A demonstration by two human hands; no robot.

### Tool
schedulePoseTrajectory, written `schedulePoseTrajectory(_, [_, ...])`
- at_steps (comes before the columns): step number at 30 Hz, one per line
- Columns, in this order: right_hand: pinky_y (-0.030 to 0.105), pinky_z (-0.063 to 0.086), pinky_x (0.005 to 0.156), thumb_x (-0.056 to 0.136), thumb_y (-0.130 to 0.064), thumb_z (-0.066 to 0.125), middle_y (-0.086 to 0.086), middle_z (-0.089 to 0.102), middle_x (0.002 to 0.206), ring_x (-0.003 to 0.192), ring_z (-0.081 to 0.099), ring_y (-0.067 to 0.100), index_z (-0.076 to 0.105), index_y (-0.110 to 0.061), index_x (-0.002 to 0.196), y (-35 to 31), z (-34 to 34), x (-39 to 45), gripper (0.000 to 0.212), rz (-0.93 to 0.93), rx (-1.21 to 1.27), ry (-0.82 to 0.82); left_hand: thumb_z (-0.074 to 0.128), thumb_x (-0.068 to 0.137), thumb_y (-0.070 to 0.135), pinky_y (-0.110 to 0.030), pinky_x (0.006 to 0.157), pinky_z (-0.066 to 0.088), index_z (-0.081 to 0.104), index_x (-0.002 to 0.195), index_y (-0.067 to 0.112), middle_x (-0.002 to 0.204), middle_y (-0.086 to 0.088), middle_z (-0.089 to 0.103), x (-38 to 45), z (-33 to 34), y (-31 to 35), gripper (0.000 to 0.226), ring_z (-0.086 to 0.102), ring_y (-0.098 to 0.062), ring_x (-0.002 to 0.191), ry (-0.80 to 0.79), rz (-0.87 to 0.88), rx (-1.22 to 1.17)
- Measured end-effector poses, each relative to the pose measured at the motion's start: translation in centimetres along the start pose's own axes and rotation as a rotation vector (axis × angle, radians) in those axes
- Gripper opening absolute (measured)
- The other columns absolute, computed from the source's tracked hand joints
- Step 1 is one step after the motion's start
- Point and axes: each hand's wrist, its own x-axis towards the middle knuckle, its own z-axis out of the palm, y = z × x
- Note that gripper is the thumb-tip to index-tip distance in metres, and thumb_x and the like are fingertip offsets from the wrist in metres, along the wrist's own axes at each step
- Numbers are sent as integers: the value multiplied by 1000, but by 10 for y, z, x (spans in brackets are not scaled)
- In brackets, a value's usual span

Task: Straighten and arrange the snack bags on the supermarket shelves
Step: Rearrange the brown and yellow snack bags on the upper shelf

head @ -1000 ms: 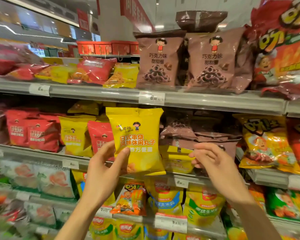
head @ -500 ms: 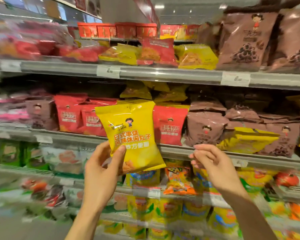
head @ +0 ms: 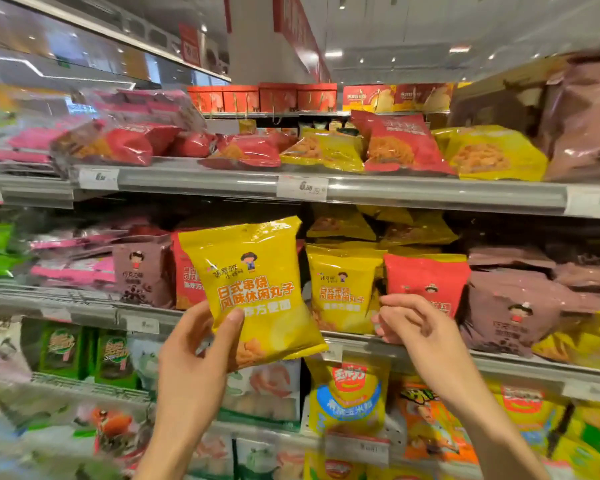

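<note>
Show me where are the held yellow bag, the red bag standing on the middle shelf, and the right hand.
Held yellow bag (head: 253, 289), head view, on the printed front.
Red bag (head: 426, 278), head view, on its upper front.
Right hand (head: 416, 327), head view, on the back of the hand.

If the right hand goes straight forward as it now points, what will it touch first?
Probably the standing yellow bag on the middle shelf; the right hand is just in front of its right edge, though depth is unclear.
</note>
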Motion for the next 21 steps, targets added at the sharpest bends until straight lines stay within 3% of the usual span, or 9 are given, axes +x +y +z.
schedulePoseTrajectory(2, [25,58,76,90,-33,67,7,78,94,88,74,19,70,-22,108,0,13,16,22,-7,3,-17,77,80,63,-46,76,64,73,102,35,107,0,77,19,-5,-1,36,74,-27,101,6,10,39])
schedulePoseTrajectory(3, [24,58,75,90,-35,67,5,78,95,89,74,19,70,-23,108,0,20,24,23,-6,3,-20,78,83,60,-45,75,64,74,102,35,108,-1,77,29,-7,-1,31,74,-28,100,6,5,24])
schedulePoseTrajectory(5, [24,59,75,93,-30,68,4,78,95,88,75,21,70,-23,109,3,32,40,17,5,15,-15,74,87,45,-33,64,64,75,100,37,105,0,78,48,-10,1,15,77,-24,88,-31,15,-2])
schedulePoseTrajectory(8, [27,61,77,96,-26,67,3,78,95,89,75,23,70,-25,109,7,49,63,13,11,28,-5,70,87,38,-20,56,58,76,99,41,102,3,79,70,-11,2,14,77,-14,76,-46,65,1])
schedulePoseTrajectory(13, [40,62,80,98,-22,66,3,78,95,89,75,22,69,-23,109,16,71,77,12,64,23,25,69,87,34,-19,58,59,77,99,39,102,5,79,91,-23,-13,15,77,-11,82,-58,43,-31])
schedulePoseTrajectory(18, [32,62,76,96,-20,66,3,79,94,87,74,26,69,-21,109,11,89,79,13,53,-22,89,69,85,37,-18,53,56,76,99,38,98,5,80,114,-35,-20,15,76,-10,76,-67,64,-51])
schedulePoseTrajectory(21, [37,61,80,96,-18,67,4,79,93,89,74,25,70,-20,108,2,99,76,12,18,-64,143,69,83,44,-20,58,57,75,101,40,100,7,79,132,-46,-20,19,75,-12,83,-98,93,-53])
